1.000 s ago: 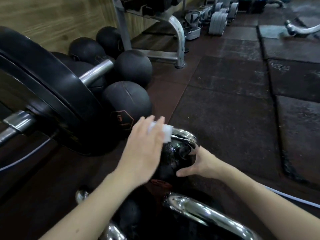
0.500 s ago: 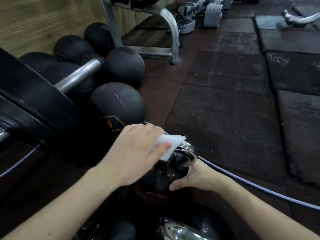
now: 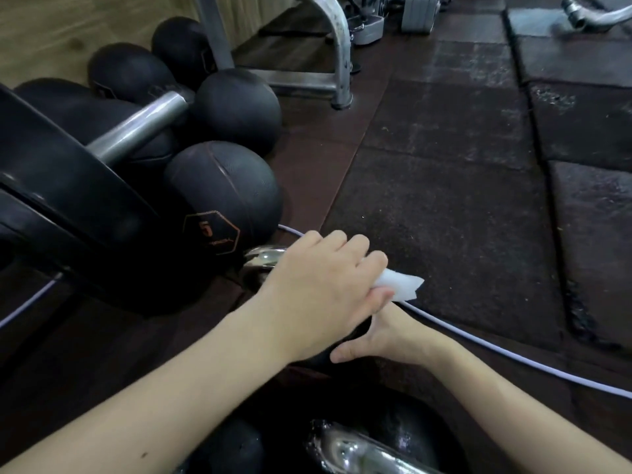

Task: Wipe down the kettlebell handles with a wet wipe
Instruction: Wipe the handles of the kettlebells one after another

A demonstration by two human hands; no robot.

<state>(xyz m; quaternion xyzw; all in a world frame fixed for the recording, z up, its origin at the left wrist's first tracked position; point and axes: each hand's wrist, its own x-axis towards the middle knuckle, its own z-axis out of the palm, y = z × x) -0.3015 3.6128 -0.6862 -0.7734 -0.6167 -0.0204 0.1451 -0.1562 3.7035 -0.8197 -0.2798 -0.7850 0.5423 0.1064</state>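
Observation:
My left hand (image 3: 321,289) grips a white wet wipe (image 3: 398,285) and lies over the chrome handle (image 3: 263,260) of a black kettlebell, covering most of it. Only the left end of that handle shows. My right hand (image 3: 383,336) rests against the kettlebell's right side, thumb pointing left, its fingers hidden under my left hand. A second kettlebell with a chrome handle (image 3: 345,446) stands close to me at the bottom of the view.
Several black medicine balls (image 3: 222,193) lie at left beside a barbell with a large black plate (image 3: 68,200). A white cable (image 3: 513,355) runs across the dark rubber floor tiles (image 3: 444,206). A metal rack leg (image 3: 338,56) stands further back.
My left hand has slid the wipe rightward along the handle, so the handle's left end is uncovered. The view has tilted down and shifted.

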